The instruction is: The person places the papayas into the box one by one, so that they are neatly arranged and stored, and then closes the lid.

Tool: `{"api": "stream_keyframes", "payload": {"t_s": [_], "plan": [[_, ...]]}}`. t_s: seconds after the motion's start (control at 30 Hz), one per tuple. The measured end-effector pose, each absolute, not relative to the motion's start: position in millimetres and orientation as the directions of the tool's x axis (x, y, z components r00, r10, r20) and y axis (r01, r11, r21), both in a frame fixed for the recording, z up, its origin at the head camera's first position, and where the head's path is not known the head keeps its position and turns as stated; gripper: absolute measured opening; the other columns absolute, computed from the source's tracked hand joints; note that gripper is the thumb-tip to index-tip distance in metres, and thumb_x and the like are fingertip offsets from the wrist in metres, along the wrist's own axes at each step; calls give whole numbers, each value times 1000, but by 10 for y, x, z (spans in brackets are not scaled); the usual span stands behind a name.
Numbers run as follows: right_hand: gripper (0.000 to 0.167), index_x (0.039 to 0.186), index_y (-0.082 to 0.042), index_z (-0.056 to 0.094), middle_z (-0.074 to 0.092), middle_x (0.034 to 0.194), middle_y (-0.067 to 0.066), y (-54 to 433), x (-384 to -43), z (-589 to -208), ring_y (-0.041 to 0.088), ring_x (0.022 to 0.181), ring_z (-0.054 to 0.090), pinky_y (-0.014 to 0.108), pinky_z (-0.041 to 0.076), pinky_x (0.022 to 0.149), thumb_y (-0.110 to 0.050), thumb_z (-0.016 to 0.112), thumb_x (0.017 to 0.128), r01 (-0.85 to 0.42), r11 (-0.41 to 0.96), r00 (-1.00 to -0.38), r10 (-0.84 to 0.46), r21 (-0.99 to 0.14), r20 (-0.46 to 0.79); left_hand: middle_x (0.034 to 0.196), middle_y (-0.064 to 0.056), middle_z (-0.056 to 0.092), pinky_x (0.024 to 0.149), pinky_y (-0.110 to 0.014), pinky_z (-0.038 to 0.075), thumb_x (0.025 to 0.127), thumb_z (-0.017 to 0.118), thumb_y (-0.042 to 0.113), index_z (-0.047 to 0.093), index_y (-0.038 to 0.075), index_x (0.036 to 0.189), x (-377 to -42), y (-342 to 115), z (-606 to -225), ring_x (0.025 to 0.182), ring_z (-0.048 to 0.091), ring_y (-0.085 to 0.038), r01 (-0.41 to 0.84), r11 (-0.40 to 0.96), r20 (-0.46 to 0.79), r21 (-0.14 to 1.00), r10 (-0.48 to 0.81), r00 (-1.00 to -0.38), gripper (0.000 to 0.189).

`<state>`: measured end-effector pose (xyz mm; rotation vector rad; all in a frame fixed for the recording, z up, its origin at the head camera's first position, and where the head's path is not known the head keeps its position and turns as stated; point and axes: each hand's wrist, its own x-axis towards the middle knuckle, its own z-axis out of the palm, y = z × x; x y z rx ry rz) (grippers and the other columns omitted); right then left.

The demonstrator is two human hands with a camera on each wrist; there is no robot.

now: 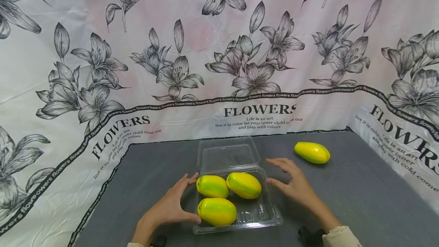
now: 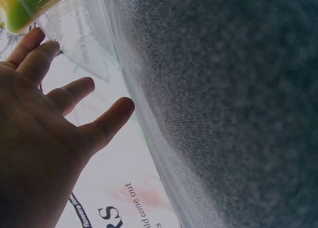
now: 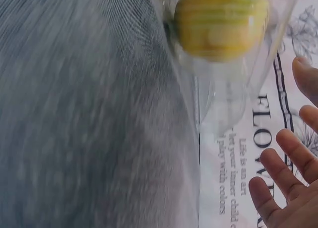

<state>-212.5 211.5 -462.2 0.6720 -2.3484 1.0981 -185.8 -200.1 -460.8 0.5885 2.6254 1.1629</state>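
A clear plastic clamshell box (image 1: 255,212) lies with its lid (image 1: 228,153) folded back on the grey tabletop. Three glossy yellow-green fruits shaped like papayas are inside: one back left (image 1: 212,186), one back right (image 1: 244,185), one front left (image 1: 217,212). My left hand (image 1: 173,203) is at the box's left side, thumb and fingers spread, thumb tip by the front-left fruit; whether it touches the box I cannot tell. To the right of the box, my right hand (image 1: 296,184) holds nothing, its fingers extended and apart from the fruits.
Another such yellow fruit (image 1: 312,153) lies at the back right of the grey table (image 1: 154,167). A white cloth printed with flowers and lettering (image 1: 260,109) hangs behind and along both sides. Small dark objects (image 1: 310,236) show under the wrists.
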Motion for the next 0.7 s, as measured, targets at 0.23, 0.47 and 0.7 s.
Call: {"api": "stream_keyframes", "payload": {"t_s": [0.23, 0.47, 0.7], "plan": [[58, 132, -11, 68, 68, 125, 4, 2306, -2113, -4636, 13, 110, 59, 17, 45, 89, -10, 88, 77, -569, 578, -788, -181, -585, 588, 169, 17, 23, 113, -83, 9, 68, 92, 52, 39, 40, 150, -1855, -1997, -4608, 161, 4, -32, 263, 615, -38, 743, 432, -901, 98], [57, 132, -9, 68, 67, 126, 7, 2476, -2124, -4648, 4, 109, 55, 21, 46, 88, -11, 88, 79, -514, 642, -803, -128, -569, 582, 169, 17, 22, 113, -83, 9, 68, 92, 51, 39, 41, 150, -1857, -1996, -4599, 161, 3, -32, 261, 612, -41, 746, 433, -901, 98], [57, 134, -11, 67, 68, 127, 10, 2597, -2134, -4622, -12, 112, 47, 16, 43, 88, -13, 87, 80, -478, 666, -810, -81, -573, 581, 169, 16, 22, 113, -84, 9, 68, 93, 51, 39, 41, 149, -1858, -1997, -4607, 161, 3, -33, 266, 609, -36, 747, 436, -899, 98]]}}
